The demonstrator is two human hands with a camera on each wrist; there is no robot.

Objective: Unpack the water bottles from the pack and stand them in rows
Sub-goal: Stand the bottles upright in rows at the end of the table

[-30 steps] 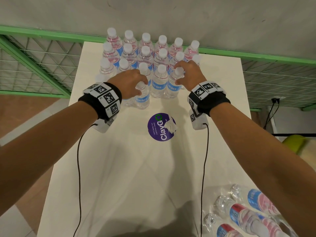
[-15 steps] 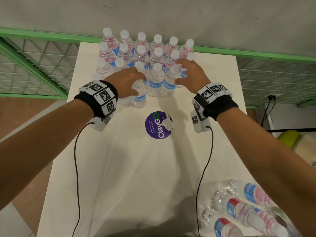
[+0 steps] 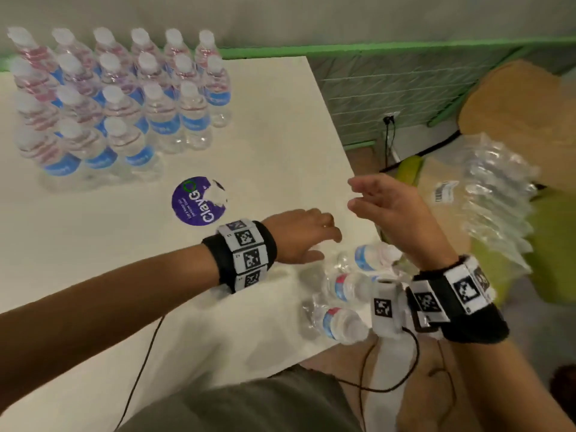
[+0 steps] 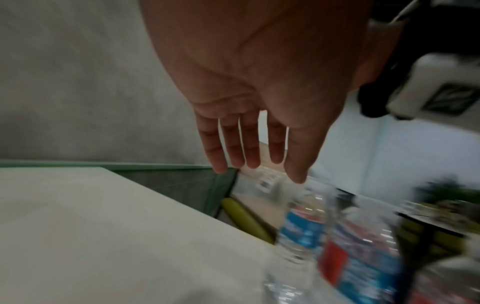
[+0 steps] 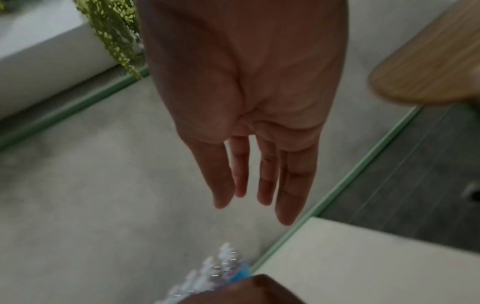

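Several clear water bottles (image 3: 124,104) with white caps and blue labels stand in rows at the far left of the white table (image 3: 265,151). Three more bottles (image 3: 349,286) lie on their sides in torn clear wrap at the table's near right edge. My left hand (image 3: 305,235) hovers just left of the lying bottles, holding nothing. In the left wrist view its fingers (image 4: 249,148) are straight above the lying bottles (image 4: 337,246). My right hand (image 3: 383,201) is open over the table's right edge, beyond the lying bottles. Its fingers (image 5: 262,174) are straight and empty.
A round purple sticker (image 3: 199,201) lies mid-table. Past the right table edge stand a cardboard box (image 3: 442,188), a bundle of clear air-cushion packing (image 3: 495,207), a wooden seat (image 3: 514,104) and a green cushion (image 3: 548,244). A green-framed mesh panel (image 3: 374,88) runs behind.
Both hands have let go of the standing bottles and drawn back to the near right, over the lying bottles. The head view has swung right.
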